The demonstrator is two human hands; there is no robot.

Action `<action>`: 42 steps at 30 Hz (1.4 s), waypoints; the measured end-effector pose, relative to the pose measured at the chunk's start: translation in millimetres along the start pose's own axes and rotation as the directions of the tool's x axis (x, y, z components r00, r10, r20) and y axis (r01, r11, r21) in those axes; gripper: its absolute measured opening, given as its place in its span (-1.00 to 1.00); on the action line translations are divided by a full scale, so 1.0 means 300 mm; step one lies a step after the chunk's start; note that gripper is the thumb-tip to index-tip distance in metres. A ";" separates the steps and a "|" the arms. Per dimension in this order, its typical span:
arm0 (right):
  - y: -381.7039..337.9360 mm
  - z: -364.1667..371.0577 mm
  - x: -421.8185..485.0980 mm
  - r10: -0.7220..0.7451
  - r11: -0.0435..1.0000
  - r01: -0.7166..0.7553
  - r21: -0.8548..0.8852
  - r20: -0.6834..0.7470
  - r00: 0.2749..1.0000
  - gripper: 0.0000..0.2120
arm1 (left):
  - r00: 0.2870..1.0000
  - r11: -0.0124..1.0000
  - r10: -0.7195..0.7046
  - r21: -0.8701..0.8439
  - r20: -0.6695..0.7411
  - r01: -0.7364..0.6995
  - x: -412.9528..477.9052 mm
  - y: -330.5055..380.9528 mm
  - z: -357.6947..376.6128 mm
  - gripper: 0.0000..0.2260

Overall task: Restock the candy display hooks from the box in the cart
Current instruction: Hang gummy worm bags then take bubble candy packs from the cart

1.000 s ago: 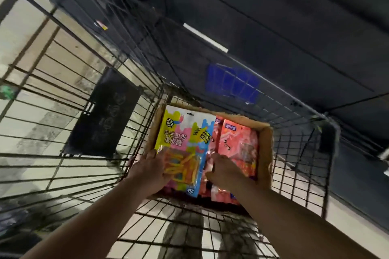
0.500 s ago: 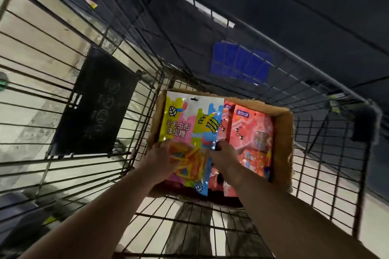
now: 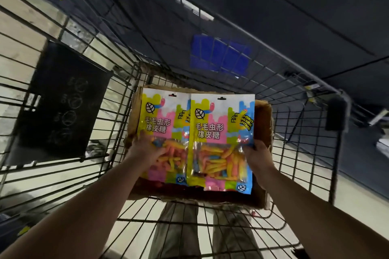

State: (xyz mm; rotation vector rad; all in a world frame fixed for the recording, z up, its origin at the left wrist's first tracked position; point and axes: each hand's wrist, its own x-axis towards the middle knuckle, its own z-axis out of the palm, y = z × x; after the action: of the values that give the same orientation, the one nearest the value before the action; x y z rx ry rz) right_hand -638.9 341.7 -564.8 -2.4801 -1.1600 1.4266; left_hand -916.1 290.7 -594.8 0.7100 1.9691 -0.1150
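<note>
A brown cardboard box (image 3: pixel 262 119) sits in the wire cart (image 3: pixel 109 98). Above it are two bright bags of worm-shaped gummy candy, side by side and face up. My left hand (image 3: pixel 145 149) holds the left candy bag (image 3: pixel 162 123) by its lower left part, fingers over the clear window. My right hand (image 3: pixel 257 154) grips the right candy bag (image 3: pixel 223 138) at its right edge. The right bag overlaps the left one and hides most of the box's contents.
A black sign plate (image 3: pixel 65 102) hangs on the cart's left wall. A blue patch (image 3: pixel 219 56) shows through the front mesh. Dark shelving fills the upper right. My legs (image 3: pixel 202 231) and pale floor show under the cart.
Both hands have lifted out of the box. A second gummy bag, held by my right hand, has come up beside the first, covering the red packs seen before.
</note>
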 end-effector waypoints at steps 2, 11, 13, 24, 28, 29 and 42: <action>0.020 0.005 0.001 0.040 0.998 -0.042 0.053 0.038 0.998 -0.63 | 1.000 0.998 -0.016 -0.056 0.027 0.017 0.075 -0.043 0.036 -0.12; 0.062 -0.034 -0.012 0.066 0.990 -0.068 0.125 0.016 0.998 -0.73 | 0.999 0.993 0.043 -0.111 0.012 -0.041 0.012 0.011 0.058 -0.48; 0.066 -0.046 -0.013 0.059 0.990 -0.063 0.125 0.034 0.998 -0.77 | 0.998 0.989 0.055 -0.136 -0.016 -0.057 -0.001 0.016 0.057 -0.36; 0.071 -0.044 -0.019 0.072 0.963 -0.100 0.252 0.118 0.990 -0.59 | 0.998 0.935 -0.038 -0.352 0.052 0.054 0.000 -0.010 -0.026 -0.73; 0.055 -0.055 -0.039 0.020 0.980 -0.043 0.193 0.121 0.992 -0.72 | 0.998 0.877 -0.005 -0.480 0.057 0.031 -0.043 -0.013 -0.011 -0.76; 0.044 -0.061 -0.049 0.023 0.981 -0.043 0.188 0.107 0.994 -0.74 | 0.999 0.861 0.015 -0.508 0.043 0.008 -0.056 -0.008 -0.008 -0.84; -0.128 -0.278 -0.235 -0.098 0.955 0.087 0.285 0.024 0.995 -0.90 | 0.979 0.759 0.178 -0.620 -0.098 -0.200 -0.327 0.166 -0.181 -0.74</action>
State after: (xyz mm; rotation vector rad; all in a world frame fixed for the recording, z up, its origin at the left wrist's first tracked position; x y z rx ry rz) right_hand -618.1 350.2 -451.1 -2.1858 -0.9822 1.5014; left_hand -900.4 309.5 -474.5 0.4533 1.7882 0.6634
